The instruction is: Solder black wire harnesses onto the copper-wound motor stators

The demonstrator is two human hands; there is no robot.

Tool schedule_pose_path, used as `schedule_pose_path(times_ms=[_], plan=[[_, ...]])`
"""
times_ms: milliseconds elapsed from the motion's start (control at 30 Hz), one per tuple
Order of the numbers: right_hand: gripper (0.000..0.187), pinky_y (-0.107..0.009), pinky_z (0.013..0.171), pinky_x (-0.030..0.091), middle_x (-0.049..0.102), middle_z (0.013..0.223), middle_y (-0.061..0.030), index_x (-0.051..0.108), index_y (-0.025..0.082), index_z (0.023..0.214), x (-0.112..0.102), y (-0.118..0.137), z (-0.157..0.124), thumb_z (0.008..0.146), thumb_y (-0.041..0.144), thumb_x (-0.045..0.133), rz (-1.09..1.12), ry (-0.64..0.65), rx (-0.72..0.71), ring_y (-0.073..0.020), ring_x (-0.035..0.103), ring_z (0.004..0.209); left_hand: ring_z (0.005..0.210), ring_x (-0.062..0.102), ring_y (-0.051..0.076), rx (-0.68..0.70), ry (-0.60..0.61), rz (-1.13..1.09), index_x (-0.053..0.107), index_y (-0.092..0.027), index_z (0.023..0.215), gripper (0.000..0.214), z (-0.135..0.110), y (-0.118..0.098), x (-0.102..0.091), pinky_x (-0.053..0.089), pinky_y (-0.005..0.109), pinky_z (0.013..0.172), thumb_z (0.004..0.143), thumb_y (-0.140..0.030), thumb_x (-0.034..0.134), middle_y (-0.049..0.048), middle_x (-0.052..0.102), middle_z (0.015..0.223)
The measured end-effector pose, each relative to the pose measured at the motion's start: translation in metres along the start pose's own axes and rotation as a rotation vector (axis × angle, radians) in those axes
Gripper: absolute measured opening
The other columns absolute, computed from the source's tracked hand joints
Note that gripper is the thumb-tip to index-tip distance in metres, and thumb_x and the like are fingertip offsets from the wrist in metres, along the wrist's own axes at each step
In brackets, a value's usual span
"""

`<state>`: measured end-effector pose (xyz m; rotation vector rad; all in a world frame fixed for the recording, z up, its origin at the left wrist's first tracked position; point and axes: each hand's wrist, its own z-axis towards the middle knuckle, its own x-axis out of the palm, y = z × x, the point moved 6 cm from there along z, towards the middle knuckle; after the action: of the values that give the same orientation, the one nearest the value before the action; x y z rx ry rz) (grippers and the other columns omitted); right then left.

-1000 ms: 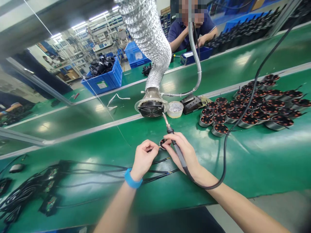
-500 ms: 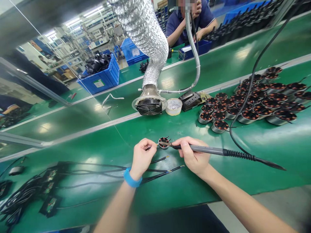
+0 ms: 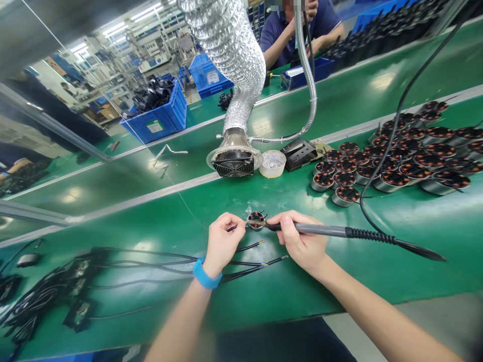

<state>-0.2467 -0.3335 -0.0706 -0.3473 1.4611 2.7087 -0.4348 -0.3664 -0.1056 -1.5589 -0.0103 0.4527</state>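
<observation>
My right hand (image 3: pixel 303 243) grips a grey soldering iron (image 3: pixel 320 230), its tip pointing left over a small round motor stator (image 3: pixel 256 220) with copper windings. My left hand (image 3: pixel 223 240), with a blue band at the wrist, pinches a black cable (image 3: pixel 232 228) whose thin bare wire ends reach the stator's left rim. Whether the iron's tip touches the wires or the stator is too small to tell. Several more black cables (image 3: pixel 249 263) with stripped coloured ends lie on the green bench under and beside my left hand.
A fume extractor (image 3: pixel 234 163) on a silver duct hangs behind the stator, beside a white tub (image 3: pixel 272 164) of silvery bits. Many stators (image 3: pixel 390 181) stand at the right, crossed by the iron's cord (image 3: pixel 396 118). Cable coils (image 3: pixel 35 301) lie left. A co-worker (image 3: pixel 279 40) sits across.
The view has shifted slightly, so the background sits a little differently. Both hands keep their grips near the stator, with hardly any movement.
</observation>
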Motion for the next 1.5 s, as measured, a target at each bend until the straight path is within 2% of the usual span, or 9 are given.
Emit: schedule_pose_path(times_ms=[200, 433, 900, 1167, 1500], plan=[[0.033, -0.025, 0.045, 0.045, 0.053, 0.044, 0.0049, 0.07, 0.018, 0.083, 0.003, -0.004, 0.001, 0.1, 0.034, 0.046, 0.078, 0.002, 0.085, -0.0105, 0.05, 0.037, 0.067, 0.055, 0.012, 0.013, 0.0, 0.016, 0.063, -0.015, 0.066, 0.009, 0.0, -0.001, 0.0, 0.043, 0.024, 0.067, 0.075, -0.017, 0.062, 0.0006, 0.06, 0.071], [0.038, -0.022, 0.036, 0.037, 0.051, 0.041, 0.0046, 0.068, 0.017, 0.079, -0.001, -0.004, 0.004, 0.1, 0.041, 0.047, 0.151, -0.109, 0.188, -0.0091, 0.047, 0.033, 0.067, 0.056, 0.012, 0.021, 0.001, 0.008, 0.063, -0.015, 0.066, 0.009, 0.0, -0.004, 0.001, 0.043, 0.023, 0.065, 0.074, -0.017, 0.062, 0.0003, 0.059, 0.07], [0.034, -0.019, 0.038, 0.039, 0.05, 0.041, 0.0054, 0.069, 0.016, 0.079, 0.001, -0.005, 0.003, 0.099, 0.034, 0.049, 0.148, -0.069, 0.149, -0.0077, 0.047, 0.034, 0.065, 0.056, 0.011, 0.034, 0.007, 0.027, 0.063, -0.015, 0.067, 0.01, 0.0, -0.003, 0.0, 0.044, 0.022, 0.063, 0.076, -0.019, 0.062, 0.0, 0.059, 0.07], [0.034, -0.019, 0.036, 0.037, 0.053, 0.045, 0.0043, 0.069, 0.016, 0.081, -0.007, -0.007, 0.002, 0.1, 0.036, 0.05, 0.196, -0.211, 0.161, -0.0077, 0.048, 0.035, 0.066, 0.056, 0.012, 0.029, 0.003, 0.021, 0.063, -0.015, 0.067, 0.008, 0.001, -0.003, 0.0, 0.044, 0.023, 0.064, 0.075, -0.018, 0.061, 0.0005, 0.06, 0.07], [0.031, -0.02, 0.04, 0.038, 0.053, 0.046, 0.0053, 0.07, 0.017, 0.085, -0.007, -0.007, 0.002, 0.101, 0.036, 0.05, 0.163, -0.209, 0.176, -0.0073, 0.047, 0.038, 0.068, 0.057, 0.013, 0.013, 0.004, 0.024, 0.064, -0.015, 0.067, 0.008, 0.001, -0.002, 0.0, 0.044, 0.024, 0.066, 0.074, -0.018, 0.061, 0.0012, 0.061, 0.071]])
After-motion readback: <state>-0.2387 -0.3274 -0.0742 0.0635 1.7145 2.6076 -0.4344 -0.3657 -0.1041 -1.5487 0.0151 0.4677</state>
